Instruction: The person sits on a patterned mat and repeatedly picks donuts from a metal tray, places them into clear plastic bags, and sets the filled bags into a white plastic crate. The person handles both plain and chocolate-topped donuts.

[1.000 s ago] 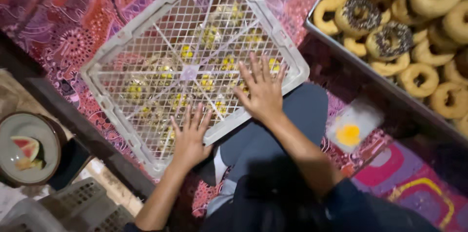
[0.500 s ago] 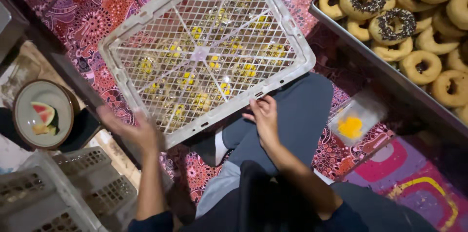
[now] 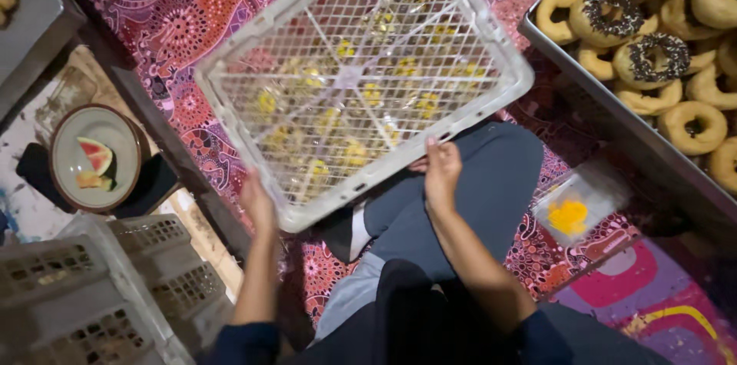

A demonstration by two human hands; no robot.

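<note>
A white plastic mesh crate point(image 3: 230, 96), upturned with its latticed bottom facing me, is tilted over a patterned pink and purple cloth point(image 3: 184, 12). Yellow-topped pieces show blurred through the mesh. My left hand point(image 3: 257, 200) grips the crate's near left edge. My right hand point(image 3: 441, 169) grips the near edge further right, above my grey-trousered knee point(image 3: 491, 181).
A metal tray point(image 3: 606, 115) of ring doughnuts, two with dark sprinkles, stands at the right. A clear bag with yellow stuff point(image 3: 576, 208) lies by my knee. A plate with watermelon slices point(image 3: 96, 158) sits left. More white crates point(image 3: 92, 296) are stacked at the lower left.
My hands came off the crate's mesh bottom, where they lay flat, and now grip its near edge. My left hand swung out left, then back. The crate looks lifted and tilted.
</note>
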